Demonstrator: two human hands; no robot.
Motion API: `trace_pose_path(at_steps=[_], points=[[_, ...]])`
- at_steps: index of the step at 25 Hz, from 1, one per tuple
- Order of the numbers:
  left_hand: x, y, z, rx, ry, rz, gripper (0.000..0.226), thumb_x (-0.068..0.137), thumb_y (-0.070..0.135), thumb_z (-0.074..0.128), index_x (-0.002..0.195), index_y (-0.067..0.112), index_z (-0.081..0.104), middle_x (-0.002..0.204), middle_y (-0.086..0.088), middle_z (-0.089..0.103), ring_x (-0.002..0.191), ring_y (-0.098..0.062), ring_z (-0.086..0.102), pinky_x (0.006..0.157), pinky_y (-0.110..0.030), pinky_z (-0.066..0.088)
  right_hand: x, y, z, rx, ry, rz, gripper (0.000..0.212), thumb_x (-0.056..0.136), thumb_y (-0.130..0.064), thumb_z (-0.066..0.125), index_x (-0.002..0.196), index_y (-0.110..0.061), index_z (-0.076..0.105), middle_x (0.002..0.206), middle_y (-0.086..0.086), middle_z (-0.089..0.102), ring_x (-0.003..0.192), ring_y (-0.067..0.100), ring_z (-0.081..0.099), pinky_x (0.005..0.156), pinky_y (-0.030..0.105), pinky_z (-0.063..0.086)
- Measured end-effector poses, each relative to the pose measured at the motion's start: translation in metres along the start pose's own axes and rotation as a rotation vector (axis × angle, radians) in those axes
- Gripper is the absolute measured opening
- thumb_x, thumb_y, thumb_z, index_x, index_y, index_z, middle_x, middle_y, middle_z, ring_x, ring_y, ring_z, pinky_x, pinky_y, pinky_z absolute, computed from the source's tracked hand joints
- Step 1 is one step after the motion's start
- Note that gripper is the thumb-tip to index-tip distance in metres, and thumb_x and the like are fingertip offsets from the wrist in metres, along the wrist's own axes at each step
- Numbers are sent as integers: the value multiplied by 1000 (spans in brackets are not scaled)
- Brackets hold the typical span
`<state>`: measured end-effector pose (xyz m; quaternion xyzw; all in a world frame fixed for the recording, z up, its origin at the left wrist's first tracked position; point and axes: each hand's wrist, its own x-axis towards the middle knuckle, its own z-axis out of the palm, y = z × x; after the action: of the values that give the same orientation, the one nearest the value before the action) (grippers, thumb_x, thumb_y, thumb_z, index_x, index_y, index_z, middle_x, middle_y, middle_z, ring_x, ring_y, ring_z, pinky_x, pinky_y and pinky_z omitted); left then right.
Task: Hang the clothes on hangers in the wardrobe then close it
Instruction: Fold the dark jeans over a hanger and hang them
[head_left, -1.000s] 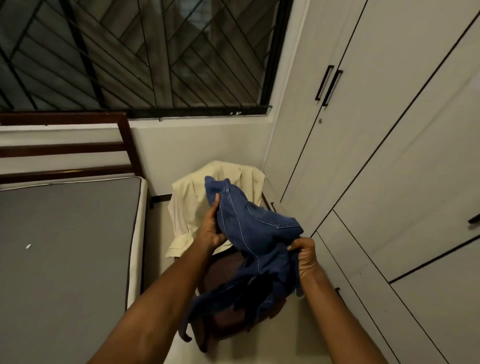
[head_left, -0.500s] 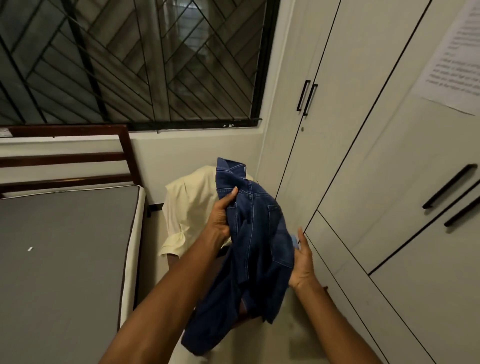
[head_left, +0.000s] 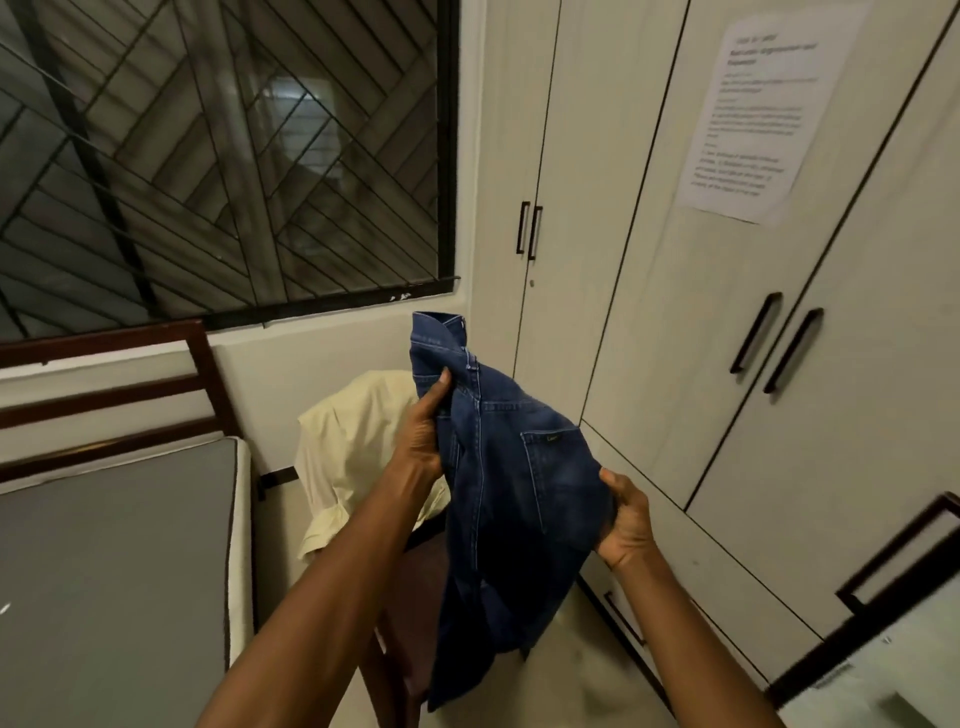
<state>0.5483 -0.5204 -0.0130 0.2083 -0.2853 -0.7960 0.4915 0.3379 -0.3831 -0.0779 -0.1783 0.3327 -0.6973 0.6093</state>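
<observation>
**Q:** From the head camera, what are the hands holding?

**A:** A pair of blue jeans (head_left: 511, 483), held up in front of the person at about chest height. The left hand (head_left: 423, 434) grips the jeans near the waistband, thumb pointing up along the fabric, so the waistband stands above that hand. The right hand (head_left: 626, 522) pinches the side edge of the jeans lower down and to the right, beside a back pocket. Both hands are clamped on the cloth, and the legs of the jeans hang down between the two forearms.

**Q:** What lies behind the jeans?

**A:** A chair (head_left: 410, 597) with a dark brown seat stands just behind them. A pale yellow shirt (head_left: 358, 447) is draped over its back, to the left of the left hand.

**Q:** And the wardrobe?

**A:** The wardrobe (head_left: 649, 312) fills the right side, white with black bar handles. All doors in view are shut. A printed sheet of paper (head_left: 753, 109) is stuck on one door; its text is too blurred to read.

**Q:** Anything else?

**A:** A bed (head_left: 104, 561) with a grey mattress and a dark wooden headboard sits at the left. Above it is a window (head_left: 218, 156) with a black metal grille.
</observation>
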Motion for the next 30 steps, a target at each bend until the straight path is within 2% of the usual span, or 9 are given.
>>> trace_pose_path(at_steps=[3,6,9,12,14,17,22,27,30], points=[[-25,-10,3,33,-1,-63,32,97,36,62,109,10,76,108,-16,74,97,-32,73,80,-45,61,-34,1,-4,-37,-35,40,60,26,-20,103,80,-6,82,91,14,78,81,26,76,69,36,64],[-52,-32,2,70,24,-106,30,97,35,63,98,11,80,106,-16,76,97,-33,73,85,-45,59,-62,6,-11,-195,-138,70,63,60,-25,97,113,1,74,121,25,69,108,34,69,99,46,57],[-69,-53,7,24,15,-141,42,77,37,84,105,7,73,105,-17,72,96,-34,70,97,-49,51,-94,0,-12,-228,-211,54,49,66,-12,92,108,0,70,99,19,66,86,30,67,80,41,60],[-89,-68,31,-99,-132,-215,52,70,40,86,102,4,65,100,-20,65,91,-37,62,90,-50,51,-118,0,-9,-333,-185,89,49,73,-6,85,117,-4,63,96,17,63,77,28,62,74,48,61],[-100,-77,47,-125,-149,-264,54,66,35,89,104,6,64,104,-19,61,94,-36,60,97,-53,47,-132,2,-12,-346,-81,65,51,73,-13,87,118,-8,63,98,16,65,78,29,63,72,47,61],[-121,-89,65,-108,-140,-272,56,61,28,91,106,6,66,108,-19,60,96,-36,62,105,-53,44,-157,-1,-22,-326,31,30,64,68,-25,92,125,-11,66,108,13,70,93,30,67,82,45,55],[-169,-116,94,-39,-94,-304,20,78,26,72,85,7,77,87,-14,73,78,-31,70,80,-44,60,-208,-20,-38,-661,104,56,56,55,-30,95,106,-17,75,107,6,74,101,21,67,93,43,50],[-206,-134,112,-56,-101,-260,41,100,25,55,71,12,81,78,-8,76,67,-25,73,69,-38,63,-255,-31,-74,-726,87,199,72,53,-22,99,119,-13,74,117,8,74,111,26,67,92,44,57],[-226,-150,124,-66,-83,-267,36,99,26,57,77,10,81,85,-11,75,75,-28,72,82,-45,61,-281,-39,-92,-641,98,203,72,49,-16,100,115,-4,75,118,15,73,108,29,68,102,48,53]])
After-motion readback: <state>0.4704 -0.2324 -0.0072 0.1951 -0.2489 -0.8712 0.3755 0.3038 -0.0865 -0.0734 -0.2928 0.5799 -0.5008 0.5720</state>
